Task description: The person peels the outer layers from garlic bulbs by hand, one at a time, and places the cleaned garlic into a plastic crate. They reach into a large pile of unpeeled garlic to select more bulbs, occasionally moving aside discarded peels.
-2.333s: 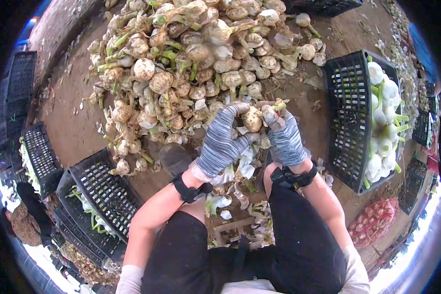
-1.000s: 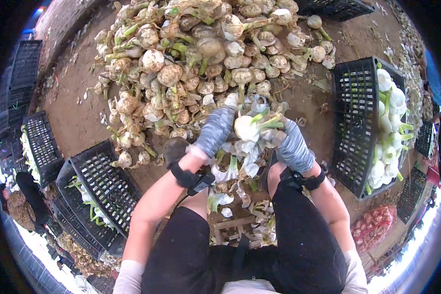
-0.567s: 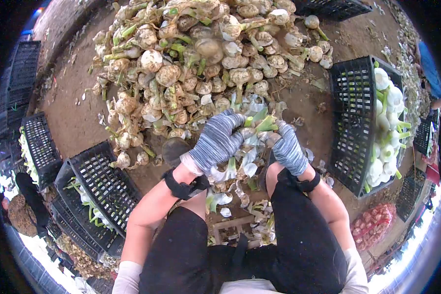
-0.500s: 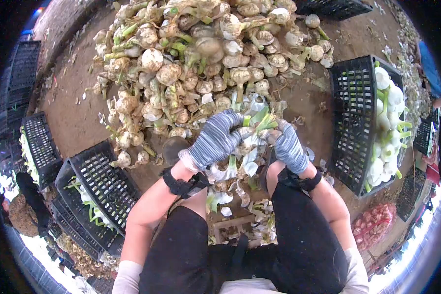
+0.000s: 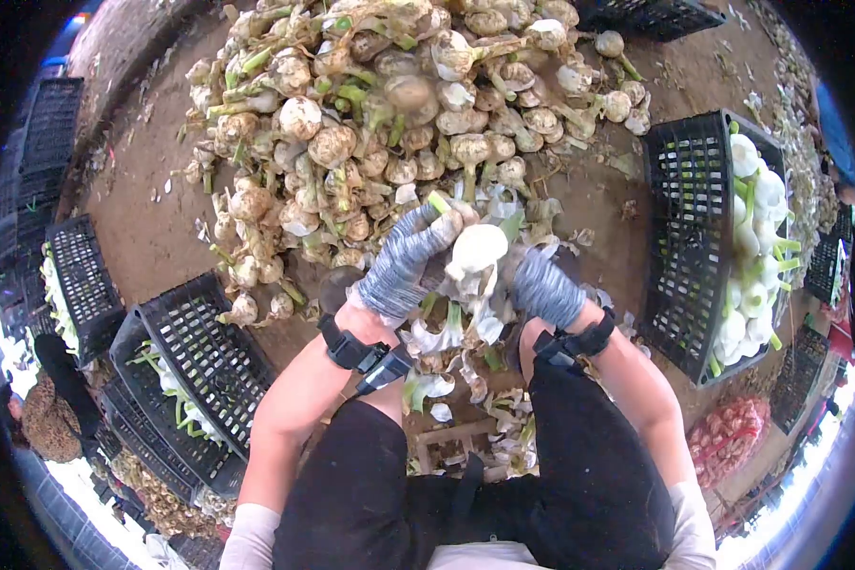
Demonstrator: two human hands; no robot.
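Observation:
My left hand (image 5: 410, 261), in a grey glove, is closed around a garlic bulb (image 5: 478, 249) whose white, peeled side faces up. A short green stem end pokes out above my fingers. Just right of the bulb is my right hand (image 5: 544, 285), gloved too, its fingertips blurred and close to the loose skin, so what it grips cannot be made out. Beyond both hands lies a big heap of unpeeled garlic (image 5: 332, 147). Shed white skins (image 5: 437, 337) lie below the hands, between my knees.
At right stands a black crate (image 5: 686, 247) of clean white garlic. More black crates (image 5: 209, 351) with garlic are at left. A red mesh sack (image 5: 729, 437) sits at lower right. A person (image 5: 52, 418) is at the far left edge.
The bulb has turned up into view in my left hand, showing its white surface. My right hand has moved slightly down, away from the green leaves, and its fingers have changed position.

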